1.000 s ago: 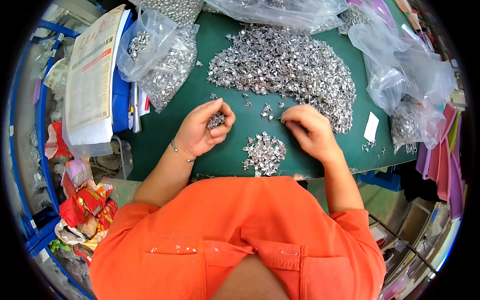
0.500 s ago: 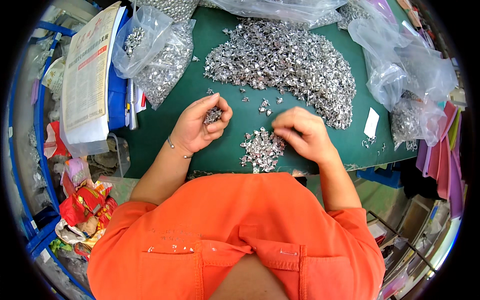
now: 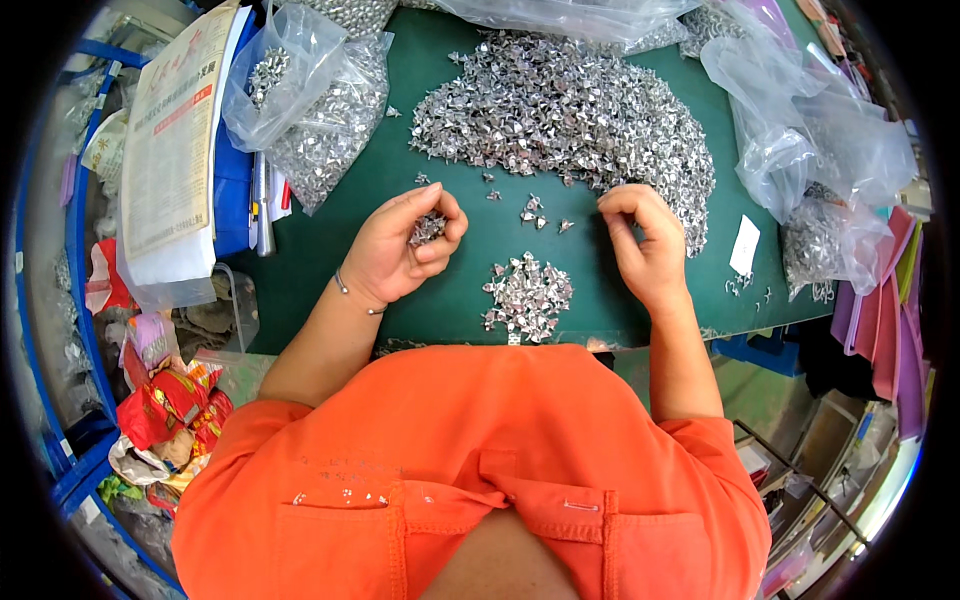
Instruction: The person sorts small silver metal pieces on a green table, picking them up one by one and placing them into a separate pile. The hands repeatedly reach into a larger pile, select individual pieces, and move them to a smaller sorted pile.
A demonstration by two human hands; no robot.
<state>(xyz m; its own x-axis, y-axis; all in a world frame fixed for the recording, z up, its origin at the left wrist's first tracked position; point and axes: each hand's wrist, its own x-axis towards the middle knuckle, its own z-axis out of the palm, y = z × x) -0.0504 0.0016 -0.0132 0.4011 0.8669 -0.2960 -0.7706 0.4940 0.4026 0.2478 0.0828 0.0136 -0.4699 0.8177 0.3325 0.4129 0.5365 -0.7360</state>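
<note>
In my left hand (image 3: 405, 250), palm turned up with fingers curled, lies a clump of small silvery three-pronged metal pieces (image 3: 428, 229). My right hand (image 3: 645, 245) is at the near right edge of a large heap of the same pieces (image 3: 560, 115). Its thumb and bent fingers come together at the tips, and whatever they may pinch is too small to make out. Between my hands, close to the table's front edge, sits a smaller pile of these pieces (image 3: 527, 298). Several loose ones (image 3: 533, 210) lie between the two piles.
Clear plastic bags of metal parts stand at the back left (image 3: 330, 120) and on the right (image 3: 830, 235). A newspaper (image 3: 175, 130) covers a stack beside a blue holder (image 3: 236, 190). A white paper slip (image 3: 743, 246) lies on the green table (image 3: 480, 240).
My right hand has left the small pile and moved right and away from me to the big heap's edge. A loose piece now shows where it was. My left hand stays nearly still.
</note>
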